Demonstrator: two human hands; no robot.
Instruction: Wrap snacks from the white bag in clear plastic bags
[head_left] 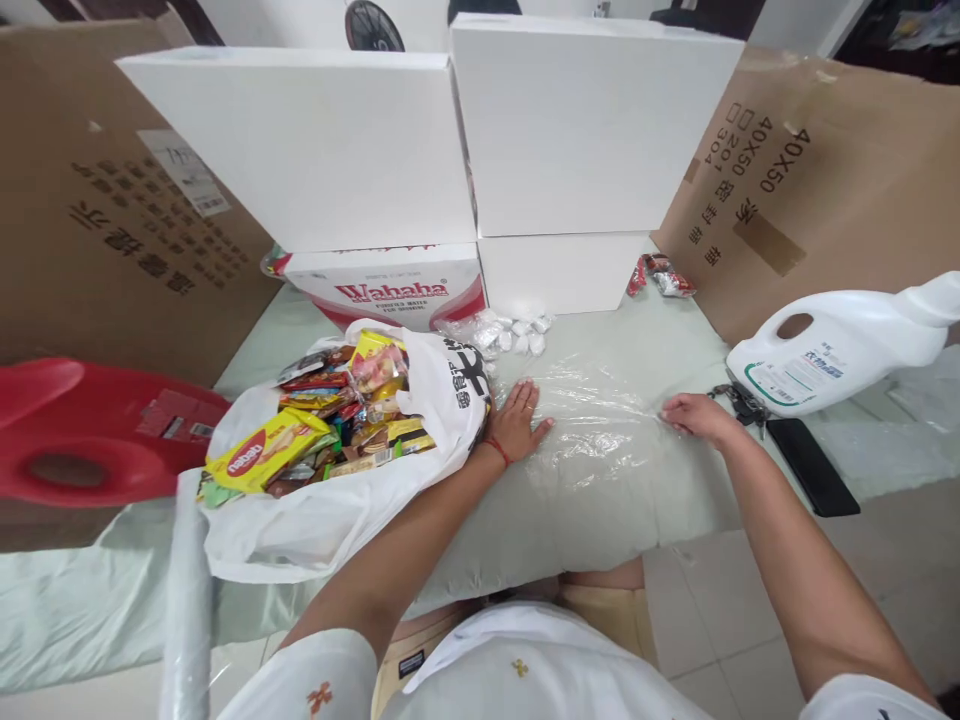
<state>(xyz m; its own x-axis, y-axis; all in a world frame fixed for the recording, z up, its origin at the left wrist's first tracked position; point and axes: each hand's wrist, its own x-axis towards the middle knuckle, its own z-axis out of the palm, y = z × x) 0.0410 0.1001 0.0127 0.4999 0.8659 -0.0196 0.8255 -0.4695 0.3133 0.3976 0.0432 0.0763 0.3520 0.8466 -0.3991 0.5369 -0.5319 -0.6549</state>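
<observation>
A sheet of clear plastic film (pixel 592 420) lies wrinkled on the pale green cloth in front of me. My left hand (pixel 517 418) rests flat on the cloth at the film's left side, fingers spread. At the film's right edge, my right hand (pixel 694 413) is closed, with its fingertips pinching the film. Beside my left hand stands a white plastic bag (pixel 315 540) filled with snack packets, a yellow one (pixel 262 450) on top. Several small white wrapped pieces (pixel 517 332) sit beyond the film.
White boxes (pixel 600 130) and a Wahaba carton (pixel 397 290) stand at the back. Brown cardboard (pixel 862 180) flanks both sides. A white detergent bottle (pixel 832 345), keys (pixel 742 403) and a black phone (pixel 811 467) lie right; a red jug (pixel 112 430) and a film roll (pixel 187 600) left.
</observation>
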